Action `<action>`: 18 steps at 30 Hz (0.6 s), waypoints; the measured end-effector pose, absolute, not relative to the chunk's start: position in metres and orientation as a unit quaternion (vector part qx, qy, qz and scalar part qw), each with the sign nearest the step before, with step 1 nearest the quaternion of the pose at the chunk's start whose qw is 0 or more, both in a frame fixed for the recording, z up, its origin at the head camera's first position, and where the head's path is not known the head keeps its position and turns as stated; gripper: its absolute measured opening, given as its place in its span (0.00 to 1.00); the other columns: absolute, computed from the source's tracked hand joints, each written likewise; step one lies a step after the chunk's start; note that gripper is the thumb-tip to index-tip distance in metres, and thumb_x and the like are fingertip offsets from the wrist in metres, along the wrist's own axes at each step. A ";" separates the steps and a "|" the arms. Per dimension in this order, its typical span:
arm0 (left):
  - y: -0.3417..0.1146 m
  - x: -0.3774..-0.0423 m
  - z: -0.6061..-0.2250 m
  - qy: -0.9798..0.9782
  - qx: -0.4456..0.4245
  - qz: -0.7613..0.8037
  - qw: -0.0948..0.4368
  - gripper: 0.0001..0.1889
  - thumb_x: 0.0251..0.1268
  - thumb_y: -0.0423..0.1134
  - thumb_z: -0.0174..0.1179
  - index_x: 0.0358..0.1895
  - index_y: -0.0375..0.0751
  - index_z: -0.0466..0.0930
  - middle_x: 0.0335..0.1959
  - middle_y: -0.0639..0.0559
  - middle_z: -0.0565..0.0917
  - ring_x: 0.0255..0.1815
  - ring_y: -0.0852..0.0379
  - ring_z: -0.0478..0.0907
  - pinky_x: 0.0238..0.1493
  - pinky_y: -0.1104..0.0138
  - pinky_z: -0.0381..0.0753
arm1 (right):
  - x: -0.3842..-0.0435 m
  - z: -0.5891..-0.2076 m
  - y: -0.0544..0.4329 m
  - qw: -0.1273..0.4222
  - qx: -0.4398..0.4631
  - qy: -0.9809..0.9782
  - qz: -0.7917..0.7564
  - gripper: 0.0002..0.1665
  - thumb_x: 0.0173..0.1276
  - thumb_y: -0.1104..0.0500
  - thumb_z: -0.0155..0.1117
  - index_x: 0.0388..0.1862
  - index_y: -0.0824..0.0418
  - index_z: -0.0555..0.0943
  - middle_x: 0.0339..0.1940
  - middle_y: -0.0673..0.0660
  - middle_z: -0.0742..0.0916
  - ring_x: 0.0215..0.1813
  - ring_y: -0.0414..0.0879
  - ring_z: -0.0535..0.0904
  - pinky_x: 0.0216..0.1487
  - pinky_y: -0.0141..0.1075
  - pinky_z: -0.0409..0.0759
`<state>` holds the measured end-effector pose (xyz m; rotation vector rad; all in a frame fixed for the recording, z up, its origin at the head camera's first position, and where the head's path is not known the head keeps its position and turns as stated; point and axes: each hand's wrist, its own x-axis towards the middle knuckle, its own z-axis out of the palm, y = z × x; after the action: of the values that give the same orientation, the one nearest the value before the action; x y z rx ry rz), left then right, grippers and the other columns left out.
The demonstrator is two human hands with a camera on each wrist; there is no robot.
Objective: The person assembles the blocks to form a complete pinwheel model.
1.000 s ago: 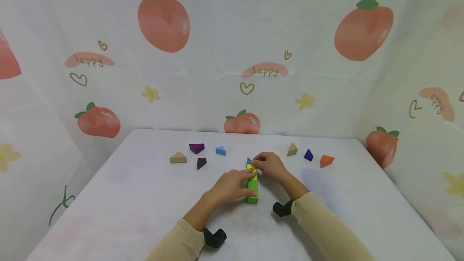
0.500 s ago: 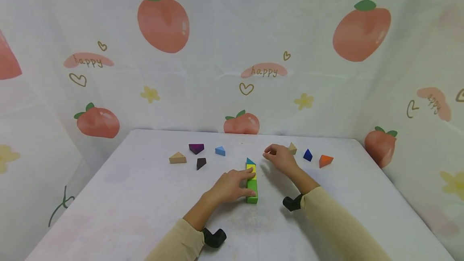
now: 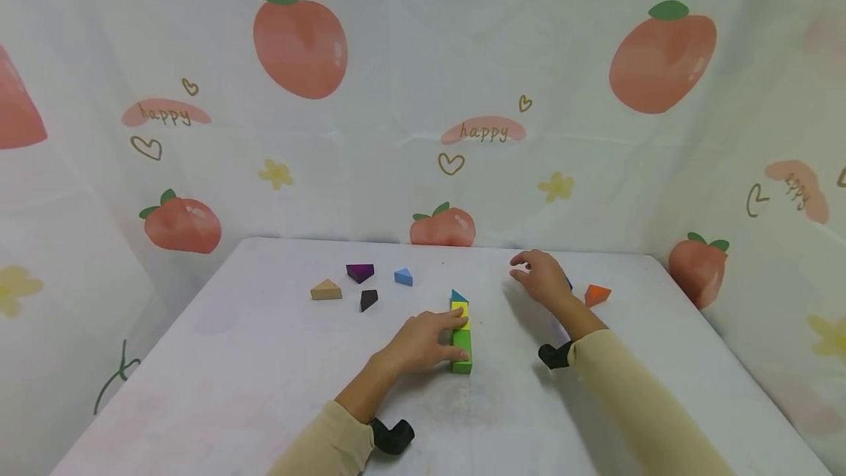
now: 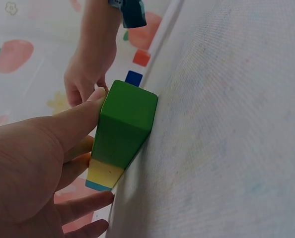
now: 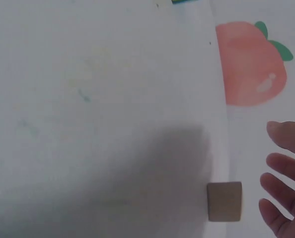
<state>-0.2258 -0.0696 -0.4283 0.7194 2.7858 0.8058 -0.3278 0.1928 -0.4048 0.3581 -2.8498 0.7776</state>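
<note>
A green block (image 3: 462, 344), a yellow block (image 3: 458, 306) and a teal triangular block (image 3: 458, 296) lie end to end in a row. My left hand (image 3: 415, 344) rests along its left side, the thumb touching the green block and a fingertip on the yellow one. In the left wrist view, that thumb lies against the green block's edge (image 4: 125, 111). My right hand (image 3: 540, 279) hovers at the back right with loosely bent fingers, holding nothing. Close to those fingers but apart from them, a beige wooden block (image 5: 224, 202) shows in the right wrist view; the hand hides it from the head view.
Back left on the white table (image 3: 264, 373) lie a beige triangular block (image 3: 326, 290), a purple block (image 3: 360, 272), a black block (image 3: 369, 300) and a light-blue block (image 3: 404, 277). An orange block (image 3: 598, 294) and a partly covered dark-blue block (image 4: 133, 78) lie beyond my right hand.
My right hand has left the teal block at the row's far end and moved right and back, over to the beige block. The left hand and the row have stayed put.
</note>
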 end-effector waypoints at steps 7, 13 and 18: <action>-0.070 -0.225 -0.429 0.930 0.242 0.266 0.072 0.33 0.59 0.57 0.66 0.68 0.56 0.72 0.71 0.63 0.67 0.68 0.52 0.66 0.64 0.52 0.67 | -0.333 -0.403 0.204 0.028 0.096 -0.959 0.264 0.16 0.68 0.60 0.65 0.52 0.65 0.81 0.39 0.60 0.83 0.42 0.55 0.75 0.46 0.47 0.76; -0.070 -0.224 -0.427 0.930 0.241 0.268 0.072 0.32 0.59 0.56 0.66 0.68 0.56 0.72 0.71 0.62 0.67 0.69 0.52 0.66 0.64 0.53 0.68 | -0.336 -0.405 0.208 0.014 0.095 -0.967 0.237 0.15 0.67 0.61 0.64 0.52 0.66 0.81 0.37 0.59 0.82 0.41 0.55 0.75 0.46 0.47 0.75; -0.070 -0.224 -0.428 0.928 0.241 0.273 0.075 0.33 0.60 0.57 0.66 0.68 0.56 0.72 0.71 0.62 0.67 0.69 0.52 0.65 0.64 0.53 0.68 | -0.336 -0.409 0.211 0.024 0.101 -0.977 0.184 0.14 0.66 0.63 0.64 0.50 0.65 0.83 0.51 0.65 0.83 0.52 0.63 0.74 0.55 0.57 0.70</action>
<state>-0.2239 -0.0704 -0.4278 0.7214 2.7842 0.8197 -0.3356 0.2110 -0.4086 0.3132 -3.0240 0.5707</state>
